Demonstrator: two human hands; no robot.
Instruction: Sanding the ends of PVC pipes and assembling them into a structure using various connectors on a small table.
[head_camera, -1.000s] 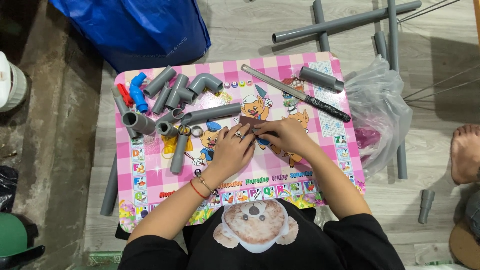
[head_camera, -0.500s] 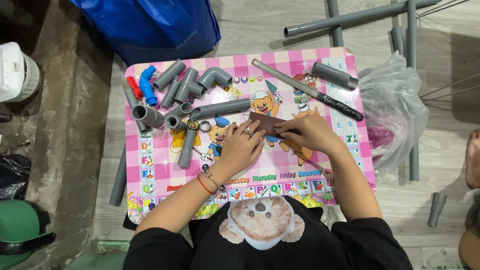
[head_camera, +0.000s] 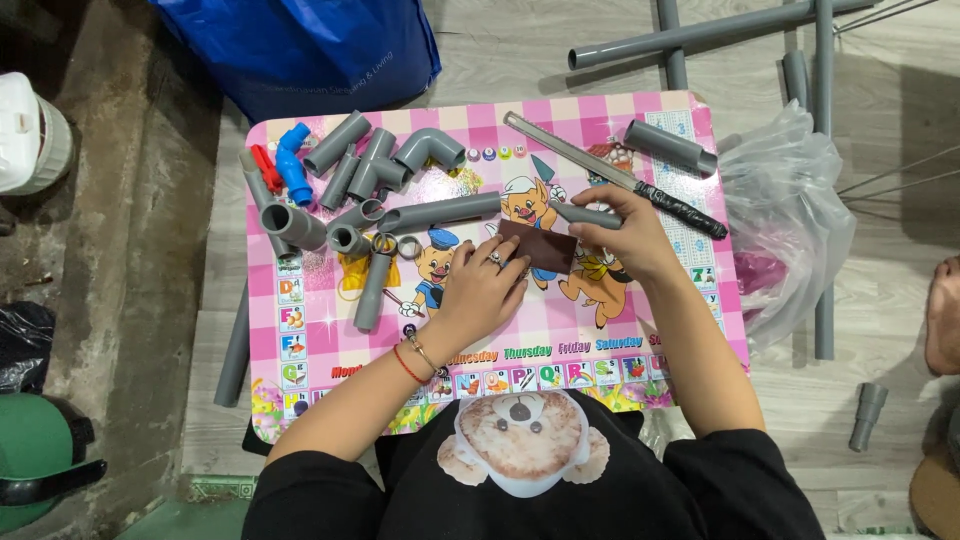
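On a small pink cartoon-print table (head_camera: 320, 350), my left hand (head_camera: 485, 285) presses its fingers on the left edge of a dark brown rectangular sheet (head_camera: 540, 247) that looks like sandpaper. My right hand (head_camera: 625, 235) is closed around a short grey pipe piece (head_camera: 585, 214), held just above the sheet's right end. A red bracelet sits on my left wrist.
Several grey pipe pieces and elbows (head_camera: 430, 150) lie on the table's left half, with a blue fitting (head_camera: 293, 165) and a red one (head_camera: 263, 165). A long saw blade with a black handle (head_camera: 620, 180) crosses the top right. A clear plastic bag (head_camera: 790, 220) and long pipes (head_camera: 700, 35) are on the floor.
My right hand has lifted off the brown sheet and now grips the short grey pipe beside it. My left hand stays on the sheet.
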